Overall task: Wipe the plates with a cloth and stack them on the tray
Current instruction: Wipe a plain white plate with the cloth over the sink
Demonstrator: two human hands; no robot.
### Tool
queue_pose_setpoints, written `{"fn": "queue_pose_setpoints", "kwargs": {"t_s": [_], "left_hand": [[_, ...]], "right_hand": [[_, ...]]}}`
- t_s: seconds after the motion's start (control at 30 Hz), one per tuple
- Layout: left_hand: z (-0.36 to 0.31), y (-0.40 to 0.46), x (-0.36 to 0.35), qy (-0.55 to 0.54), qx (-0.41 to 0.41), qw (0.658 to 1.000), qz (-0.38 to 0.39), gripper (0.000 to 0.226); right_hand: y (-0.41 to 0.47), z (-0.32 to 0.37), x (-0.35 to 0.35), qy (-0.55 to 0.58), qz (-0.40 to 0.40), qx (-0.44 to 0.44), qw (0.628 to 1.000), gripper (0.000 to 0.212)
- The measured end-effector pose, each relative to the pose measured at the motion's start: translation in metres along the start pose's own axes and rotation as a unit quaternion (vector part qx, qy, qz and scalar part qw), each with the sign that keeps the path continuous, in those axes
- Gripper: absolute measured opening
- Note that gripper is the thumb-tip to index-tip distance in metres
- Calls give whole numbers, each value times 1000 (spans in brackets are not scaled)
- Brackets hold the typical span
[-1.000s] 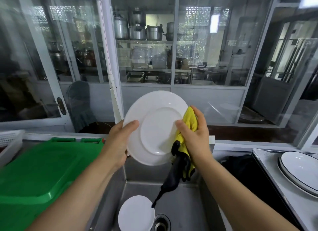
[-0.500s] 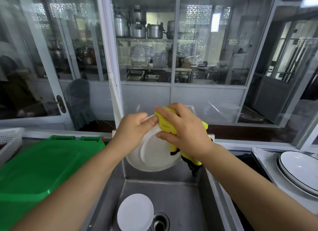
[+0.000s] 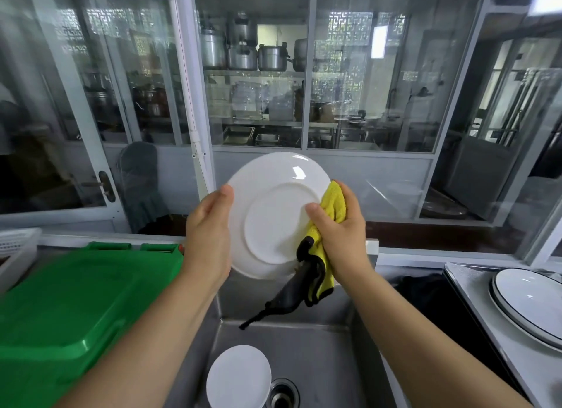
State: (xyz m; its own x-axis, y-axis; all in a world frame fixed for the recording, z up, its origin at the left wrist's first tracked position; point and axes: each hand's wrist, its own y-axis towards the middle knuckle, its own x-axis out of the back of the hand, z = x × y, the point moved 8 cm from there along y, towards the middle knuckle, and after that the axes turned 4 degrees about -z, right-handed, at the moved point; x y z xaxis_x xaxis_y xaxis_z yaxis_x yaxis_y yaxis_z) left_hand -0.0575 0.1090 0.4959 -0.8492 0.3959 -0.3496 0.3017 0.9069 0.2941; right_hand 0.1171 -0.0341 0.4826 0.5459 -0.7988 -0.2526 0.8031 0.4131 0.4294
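My left hand (image 3: 208, 237) grips the round white ceramic plate (image 3: 273, 213); my right hand (image 3: 340, 234) clamps the yellow-and-black cloth (image 3: 322, 255) to it. Below my fingers, the steel sink (image 3: 319, 353) holds a small white plate (image 3: 238, 377).

A plate (image 3: 275, 216) stood upright between the left hand (image 3: 208, 230) and the right hand (image 3: 340, 228), above a sink (image 3: 322, 356). A cloth (image 3: 322, 255) hung under the right hand. A second plate (image 3: 238, 377) lay in the sink below both hands, beside the drain (image 3: 282, 392). A bin lid (image 3: 73, 301) sat left of the left hand; stacked plates (image 3: 529, 304) lay well right of the right hand.
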Motion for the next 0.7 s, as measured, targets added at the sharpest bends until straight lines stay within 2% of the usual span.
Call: {"fn": "queue_pose_setpoints", "kwargs": {"t_s": [0.07, 0.13, 0.23, 0.3, 0.33, 0.43, 0.57, 0.63, 0.7], "left_hand": [[12, 4, 3, 13, 58, 998, 31, 24], [11, 11, 3, 108, 60, 986, 110, 26], [-4, 15, -14, 277, -12, 935, 220, 36], [-10, 11, -30, 380, -75, 888, 247, 42], [-11, 7, -35, 404, -98, 875, 246, 47], [-17, -2, -39, 393, -132, 880, 230, 66], [-18, -12, -46, 367, -134, 889, 239, 48], [-23, -12, -45, 347, -143, 900, 221, 49], [-31, -10, -38, 323, -151, 916, 182, 52]], "right_hand": [[2, 1, 7, -34, 10, 6, 999, 54], [4, 7, 11, -113, 29, 27, 993, 58], [1, 25, -5, -275, 96, 135, 947, 62], [-5, 29, -18, -332, 133, 179, 917, 66], [-8, 31, -21, -348, 140, 191, 907, 67], [-13, 41, -28, -389, 156, 248, 873, 71], [-24, 57, -45, -425, 206, 356, 806, 73], [-17, 58, -42, -409, 208, 329, 825, 70], [-5, 56, -30, -355, 185, 273, 875, 67]]}}
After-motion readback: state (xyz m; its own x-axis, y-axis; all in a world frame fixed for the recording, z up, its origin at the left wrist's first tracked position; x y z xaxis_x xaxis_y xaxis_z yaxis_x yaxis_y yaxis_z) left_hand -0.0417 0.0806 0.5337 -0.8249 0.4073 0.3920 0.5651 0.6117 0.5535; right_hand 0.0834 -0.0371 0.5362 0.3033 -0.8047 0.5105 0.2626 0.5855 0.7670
